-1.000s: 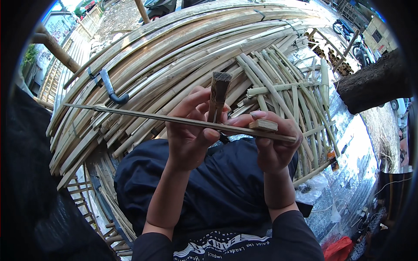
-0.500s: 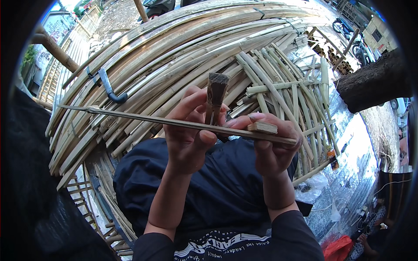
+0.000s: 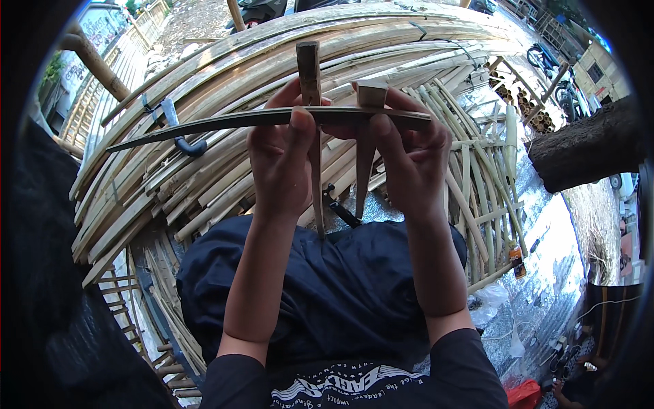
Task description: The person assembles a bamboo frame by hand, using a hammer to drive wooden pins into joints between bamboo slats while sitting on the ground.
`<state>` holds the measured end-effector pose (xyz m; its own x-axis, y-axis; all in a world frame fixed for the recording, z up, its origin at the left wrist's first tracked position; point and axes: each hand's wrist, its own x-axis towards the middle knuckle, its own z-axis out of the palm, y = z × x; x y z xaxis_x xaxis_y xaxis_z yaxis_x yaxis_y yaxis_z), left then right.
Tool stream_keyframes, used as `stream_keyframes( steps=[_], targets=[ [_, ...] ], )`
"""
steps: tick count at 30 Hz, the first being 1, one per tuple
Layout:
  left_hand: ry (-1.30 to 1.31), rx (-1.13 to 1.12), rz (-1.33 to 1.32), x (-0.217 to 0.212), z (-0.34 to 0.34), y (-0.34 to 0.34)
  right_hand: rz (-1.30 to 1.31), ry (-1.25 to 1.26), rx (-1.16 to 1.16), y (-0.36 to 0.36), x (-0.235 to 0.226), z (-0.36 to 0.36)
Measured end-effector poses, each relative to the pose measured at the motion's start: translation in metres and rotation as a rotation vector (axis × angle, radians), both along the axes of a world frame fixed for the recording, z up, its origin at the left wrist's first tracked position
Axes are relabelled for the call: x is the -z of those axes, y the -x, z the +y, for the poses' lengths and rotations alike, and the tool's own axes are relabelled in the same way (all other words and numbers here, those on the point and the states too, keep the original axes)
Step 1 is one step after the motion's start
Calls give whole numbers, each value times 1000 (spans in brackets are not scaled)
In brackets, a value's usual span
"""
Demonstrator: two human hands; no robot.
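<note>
My left hand [image 3: 276, 160] is closed, thumb pressing a long, slightly bowed bamboo strip [image 3: 197, 126] against the fingers. A dark brown bamboo slat [image 3: 308, 68] stands crosswise in the same grip, its thinner lower part reaching down toward my lap. My right hand [image 3: 419, 160] is closed near the strip's right end. It also grips a shorter, paler bamboo piece [image 3: 372, 94], whose tapered end points down. Both crosswise pieces meet the long strip; whether they are joined to it I cannot tell. Below, between my forearms, lies a black-handled tool [image 3: 340, 208], partly hidden.
Split bamboo poles [image 3: 225, 88] are heaped in front of me. A bamboo lattice [image 3: 477, 163] lies at right. A tool with a curved black handle [image 3: 191, 146] rests on the poles at left. A thick log [image 3: 582, 144] juts in from the right, above shiny silvery sheeting [image 3: 552, 232].
Both hands have risen away from my lap with the bamboo pieces. The strip has tilted nearer to level, and the long lower ends of the two crosswise pieces now show.
</note>
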<state>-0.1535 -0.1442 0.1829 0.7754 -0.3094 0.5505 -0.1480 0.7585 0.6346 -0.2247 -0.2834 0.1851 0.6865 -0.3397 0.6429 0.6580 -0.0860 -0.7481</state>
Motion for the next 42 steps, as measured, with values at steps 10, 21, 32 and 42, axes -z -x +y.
stream_keyframes(
  steps=[10, 21, 32, 42],
  targets=[
    [-24, -128, -90, -16, 25, -16, -24, 51, -67, -26, -23, 19],
    [-49, -178, -249, -74, 49, 6, -178, 1, -163, 3, -72, 42],
    [-55, 8, -402, -95, 83, 23, -367, 188, -60, 32, -84, 73],
    [91, 316, -113, -66, 83, 8, -299, 499, 293, 33, -76, 92]
  ],
)
